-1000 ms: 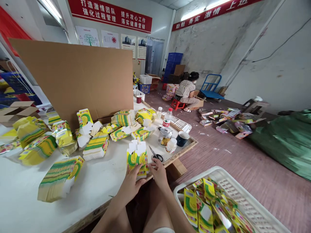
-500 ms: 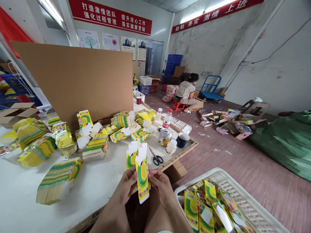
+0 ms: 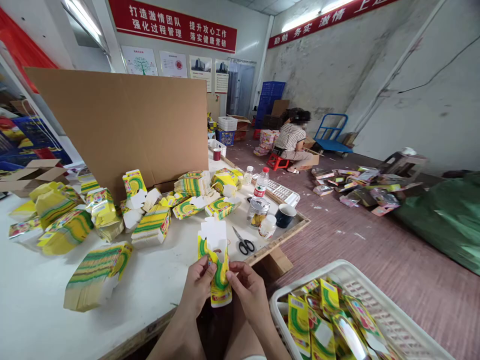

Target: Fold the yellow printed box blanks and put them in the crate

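A yellow-and-green cardboard carton (image 3: 220, 280) is upright between my hands at the table's near edge, its white top flaps raised and its mouth spread a little. My left hand (image 3: 198, 282) grips its left side, thumb on the front face. My right hand (image 3: 245, 282) pinches its right edge between thumb and fingers. Yellow-and-white card shows behind the carton above my left fingers; I cannot tell whether it is a second carton. Just beyond my right hand lie black-handled scissors (image 3: 244, 242) on the white table (image 3: 157, 280).
Stacks of flat cartons (image 3: 97, 277) cover the table's left and middle. A jar (image 3: 267, 226), a dark mug (image 3: 285, 215) and a red-capped bottle (image 3: 261, 182) stand at right. A white basket (image 3: 360, 272) holds several filled cartons. Behind stands a cardboard sheet (image 3: 131, 125); a person (image 3: 290, 137) sits farther off.
The carton's front has bowed and its mouth has spread, showing more white inside. My right thumb has moved onto its front edge. The whole view has shifted slightly.
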### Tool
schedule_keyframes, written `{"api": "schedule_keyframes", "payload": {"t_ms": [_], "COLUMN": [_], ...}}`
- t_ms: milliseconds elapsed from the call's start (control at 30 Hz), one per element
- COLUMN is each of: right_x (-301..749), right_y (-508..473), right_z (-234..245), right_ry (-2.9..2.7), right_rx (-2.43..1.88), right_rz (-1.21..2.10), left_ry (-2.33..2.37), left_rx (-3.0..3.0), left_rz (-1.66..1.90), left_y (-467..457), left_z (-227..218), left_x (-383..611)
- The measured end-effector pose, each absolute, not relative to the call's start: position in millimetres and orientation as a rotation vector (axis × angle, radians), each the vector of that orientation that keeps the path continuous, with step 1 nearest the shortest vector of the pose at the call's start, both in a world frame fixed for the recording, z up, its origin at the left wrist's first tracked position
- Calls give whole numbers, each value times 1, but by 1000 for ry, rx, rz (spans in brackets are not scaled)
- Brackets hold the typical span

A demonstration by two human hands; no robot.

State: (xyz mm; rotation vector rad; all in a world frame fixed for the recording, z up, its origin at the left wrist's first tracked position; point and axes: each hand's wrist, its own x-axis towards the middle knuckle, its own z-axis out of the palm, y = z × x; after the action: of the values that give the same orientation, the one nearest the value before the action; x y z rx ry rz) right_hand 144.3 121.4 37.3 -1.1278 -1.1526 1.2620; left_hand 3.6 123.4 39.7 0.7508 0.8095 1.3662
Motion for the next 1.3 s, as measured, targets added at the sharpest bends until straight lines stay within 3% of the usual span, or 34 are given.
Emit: {"api": "schedule_keyframes", "payload": {"t_ms": [467, 700, 933, 1067, 1200, 1300], "right_x": [162, 178, 180, 184, 187, 184], "right_y": [123, 128, 128, 130, 129, 128], "right_z": [37, 64, 62, 58, 67, 72], "right_ry": [-1386, -1640, -1640, -1446, -1592, -1720], "right_rx": [-1188, -1058, -1080, -1104, -1105, -1226], "right_rz": [960, 1113, 928, 1058, 1293, 1202], "left_ry": [878, 758, 774, 818, 842, 853], "left_rx": [1002, 1084, 1077, 1130, 1177, 1211], "left_rz": [1282, 1079, 1038, 1034, 1058, 1056], "left_y": [114, 110, 110, 113, 115, 113], "left_z": [40, 45, 44, 42, 40, 41], "left_x": [-4, -14, -13, -13, -10, -9]}}
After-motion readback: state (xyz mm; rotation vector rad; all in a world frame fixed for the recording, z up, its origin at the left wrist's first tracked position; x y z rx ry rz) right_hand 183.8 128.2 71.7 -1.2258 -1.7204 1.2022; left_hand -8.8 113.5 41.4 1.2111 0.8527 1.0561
